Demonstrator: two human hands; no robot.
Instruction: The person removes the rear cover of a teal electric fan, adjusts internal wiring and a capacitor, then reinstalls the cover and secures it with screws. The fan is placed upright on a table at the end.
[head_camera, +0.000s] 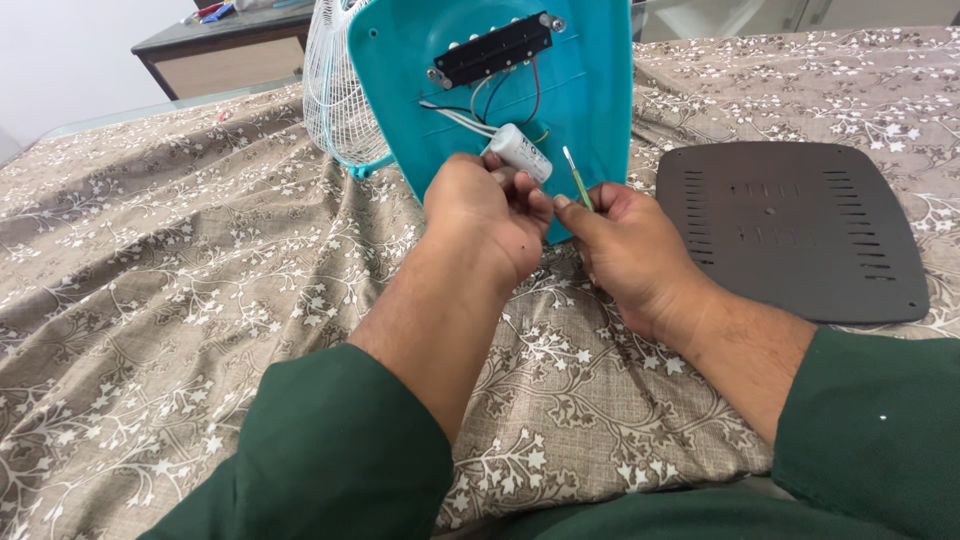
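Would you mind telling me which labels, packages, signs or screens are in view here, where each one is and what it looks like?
Printed label: on the small white cylinder held at the left hand fingers, against the teal fan housing; dark print on white, too small to make out.
Packages, signs, screens: none visible.

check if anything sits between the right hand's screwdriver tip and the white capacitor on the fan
Nothing visible does. The thin screwdriver in the right hand points up beside the white capacitor, which the left hand holds; only open teal fan housing lies behind.
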